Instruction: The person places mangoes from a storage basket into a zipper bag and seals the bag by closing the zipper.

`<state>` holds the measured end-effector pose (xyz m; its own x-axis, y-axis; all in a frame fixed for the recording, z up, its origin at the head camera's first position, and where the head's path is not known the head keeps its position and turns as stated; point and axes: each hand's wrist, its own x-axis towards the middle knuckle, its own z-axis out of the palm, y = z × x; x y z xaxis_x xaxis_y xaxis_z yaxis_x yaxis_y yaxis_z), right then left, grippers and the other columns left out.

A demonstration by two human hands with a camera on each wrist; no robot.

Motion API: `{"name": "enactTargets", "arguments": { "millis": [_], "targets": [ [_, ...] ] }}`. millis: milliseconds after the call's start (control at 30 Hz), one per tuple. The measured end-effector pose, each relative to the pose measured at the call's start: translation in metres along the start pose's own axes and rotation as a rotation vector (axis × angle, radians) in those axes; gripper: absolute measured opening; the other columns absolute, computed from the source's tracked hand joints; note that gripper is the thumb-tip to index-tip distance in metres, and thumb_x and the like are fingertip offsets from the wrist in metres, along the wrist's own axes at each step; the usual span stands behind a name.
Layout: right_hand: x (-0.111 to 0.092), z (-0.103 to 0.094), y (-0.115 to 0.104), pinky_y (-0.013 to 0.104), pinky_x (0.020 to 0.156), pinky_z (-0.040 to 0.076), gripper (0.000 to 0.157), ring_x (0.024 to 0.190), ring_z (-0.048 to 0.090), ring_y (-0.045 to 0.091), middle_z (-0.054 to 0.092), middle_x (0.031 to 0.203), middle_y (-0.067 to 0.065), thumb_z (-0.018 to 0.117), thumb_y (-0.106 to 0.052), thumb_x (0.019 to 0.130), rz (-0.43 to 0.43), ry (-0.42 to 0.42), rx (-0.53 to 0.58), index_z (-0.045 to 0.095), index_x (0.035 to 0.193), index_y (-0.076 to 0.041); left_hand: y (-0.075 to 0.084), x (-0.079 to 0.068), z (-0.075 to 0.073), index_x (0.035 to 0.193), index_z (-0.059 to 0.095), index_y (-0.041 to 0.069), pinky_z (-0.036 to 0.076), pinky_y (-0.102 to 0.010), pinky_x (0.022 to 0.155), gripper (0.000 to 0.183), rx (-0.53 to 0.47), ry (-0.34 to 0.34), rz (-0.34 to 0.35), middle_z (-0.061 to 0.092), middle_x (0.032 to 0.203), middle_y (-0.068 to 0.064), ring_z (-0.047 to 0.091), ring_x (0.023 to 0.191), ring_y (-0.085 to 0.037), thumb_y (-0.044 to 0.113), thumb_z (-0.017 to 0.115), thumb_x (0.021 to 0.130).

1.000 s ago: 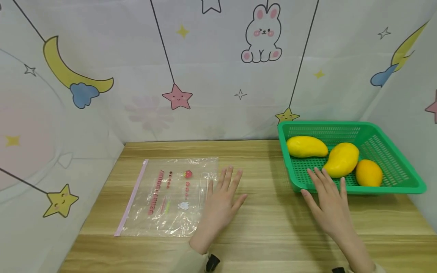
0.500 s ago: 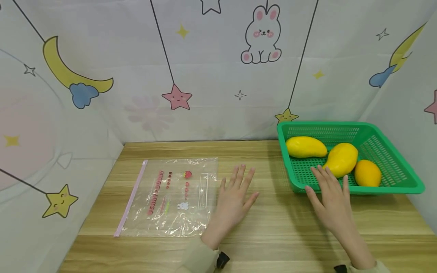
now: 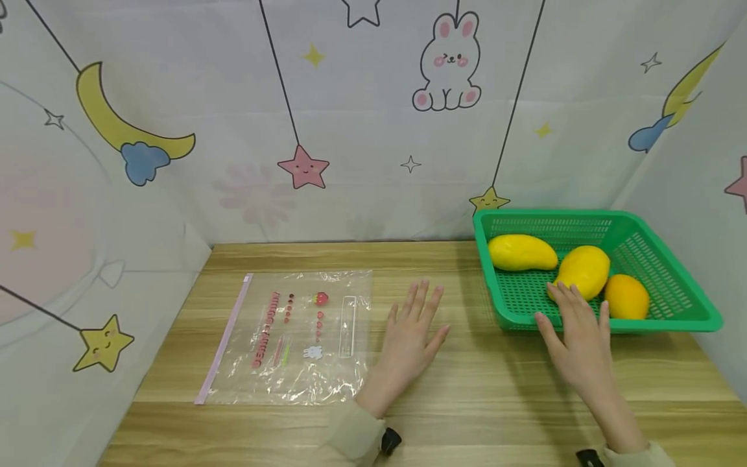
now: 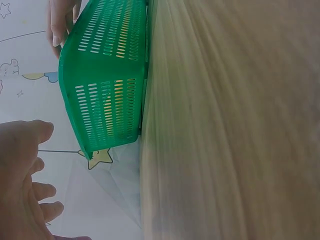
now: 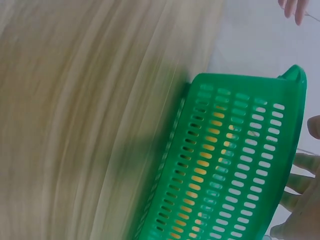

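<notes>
My left hand (image 3: pixel 406 340) hovers, fingers spread, to the right of a clear zip bag (image 3: pixel 297 386) with a lilac closure strip and red and pink prints. Nothing is in it. My right hand (image 3: pixel 580 344) reaches over the front rim of a green plastic basket (image 3: pixel 496 298), with its fingers extended and holding nothing. Inside the basket lie two yellow mangoes, one at the back left (image 3: pixel 522 252) and one in the middle, the middle mango (image 3: pixel 586 269) being just beyond the right fingertips. A rounder orange-yellow fruit (image 3: pixel 627 297) sits at the right. Whether the right hand touches the rim is unclear.
The wood-grain table (image 3: pixel 467 415) extends under both hands. Behind it hangs a white curtain (image 3: pixel 373 117) printed with stars, a moon and a rabbit. The basket stands at the table's back right, close to the curtain.
The left hand has moved right, away from the bag's right edge. The right hand has shifted a little to the right along the basket's front. Basket, fruit and bag stay put.
</notes>
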<state>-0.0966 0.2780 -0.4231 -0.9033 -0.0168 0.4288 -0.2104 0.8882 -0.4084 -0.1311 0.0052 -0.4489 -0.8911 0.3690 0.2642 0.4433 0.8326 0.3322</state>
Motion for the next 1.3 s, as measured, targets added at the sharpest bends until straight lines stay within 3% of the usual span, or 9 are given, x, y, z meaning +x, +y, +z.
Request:
{"name": "enactTargets", "arguments": {
  "millis": [267,567,900,1300],
  "targets": [
    [-0.002,-0.004,0.013,0.065,0.117,-0.009,0.053,0.146,0.02,0.039,0.034,0.151,0.026,0.045,-0.031,0.102,0.03,-0.004,0.008,0.033,0.148,-0.008,0.004,0.002,0.002,0.155,0.014,0.024,0.036,-0.056,0.111,0.066,-0.039,0.012,0.02,0.016,0.162,-0.005,0.021,0.149,-0.026,0.044,0.044,0.1],
    [0.0,-0.008,0.02,0.066,0.116,-0.01,0.053,0.147,0.017,0.04,0.031,0.153,0.025,0.044,-0.03,0.102,0.051,-0.006,0.018,0.033,0.148,-0.007,0.011,0.01,0.006,0.154,0.019,0.021,0.042,-0.05,0.108,0.063,-0.051,0.089,0.082,0.023,0.16,-0.006,0.026,0.148,-0.025,0.041,0.045,0.1],
    [0.006,-0.011,0.032,0.067,0.115,-0.01,0.053,0.146,0.018,0.043,0.031,0.152,0.028,0.042,-0.031,0.102,0.069,0.011,-0.004,0.033,0.147,-0.004,0.011,0.019,0.011,0.154,0.022,0.021,0.044,-0.051,0.106,0.061,-0.113,0.11,0.077,0.024,0.16,-0.005,0.03,0.146,-0.026,0.039,0.045,0.1],
    [0.014,-0.025,0.054,0.068,0.113,-0.014,0.053,0.145,0.018,0.046,0.029,0.152,0.03,0.04,-0.03,0.103,0.118,0.037,-0.021,0.033,0.146,0.0,0.017,0.023,0.015,0.154,0.021,0.023,0.044,-0.051,0.106,0.059,-0.164,0.082,0.048,0.023,0.161,-0.002,0.026,0.148,-0.021,0.039,0.043,0.101]
  ]
}}
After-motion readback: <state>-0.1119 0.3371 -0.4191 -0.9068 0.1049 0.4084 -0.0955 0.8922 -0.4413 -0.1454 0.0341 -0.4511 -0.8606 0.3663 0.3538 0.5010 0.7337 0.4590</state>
